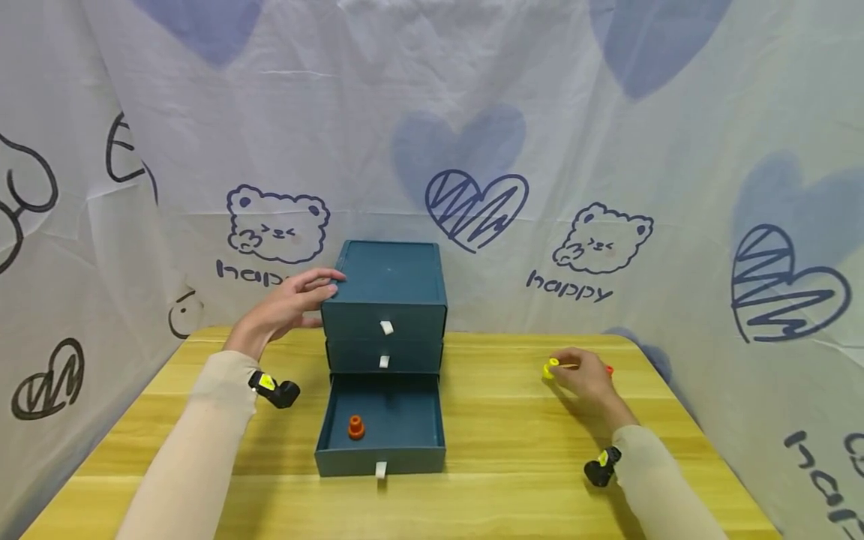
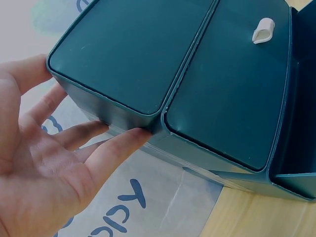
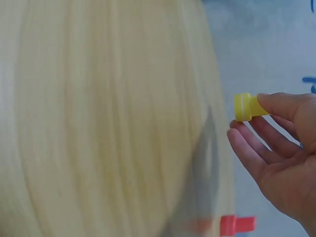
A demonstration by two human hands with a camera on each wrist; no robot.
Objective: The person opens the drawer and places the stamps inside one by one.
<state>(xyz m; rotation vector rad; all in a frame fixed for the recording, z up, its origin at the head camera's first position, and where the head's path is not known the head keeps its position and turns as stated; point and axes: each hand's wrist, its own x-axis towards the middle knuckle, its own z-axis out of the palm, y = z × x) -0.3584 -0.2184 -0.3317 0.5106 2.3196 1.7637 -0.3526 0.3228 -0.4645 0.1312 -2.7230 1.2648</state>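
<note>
A dark teal three-drawer box (image 1: 388,300) stands at the middle back of the wooden table (image 1: 513,420). Its bottom drawer (image 1: 382,427) is pulled out, with an orange peg (image 1: 355,427) standing inside. My left hand (image 1: 297,300) rests with straight fingers against the box's upper left side; the left wrist view shows the fingertips (image 2: 131,138) touching the box's edge (image 2: 123,108). My right hand (image 1: 586,375) is at the table's right and pinches a yellow peg (image 1: 550,368) (image 3: 245,106). A red peg (image 3: 237,224) lies on the table next to that hand.
White cloth printed with bears and hearts (image 1: 472,150) closes in the table on the back and both sides. The upper two drawers are closed, each with a white pull tab (image 1: 386,327). Bare tabletop lies in front of the box.
</note>
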